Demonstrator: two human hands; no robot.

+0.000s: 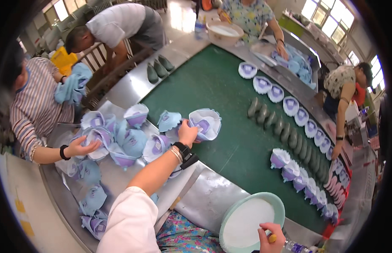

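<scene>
1. Gripping a white-and-purple shoe upper [205, 123] with the left hand [187, 133], fingers clamped, at the green conveyor's [229, 97] near edge.
2. Holding a yellow-handled brush [271, 238] in the closed right hand [272, 238] beside the glue bowl [251, 219], well apart from the upper.

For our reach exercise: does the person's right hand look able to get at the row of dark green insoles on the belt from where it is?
Probably not without letting go: the right hand is closed on a yellow-handled tool at the pale green bowl, and the dark green insoles lie well up the green belt. Nothing blocks the way.
</scene>
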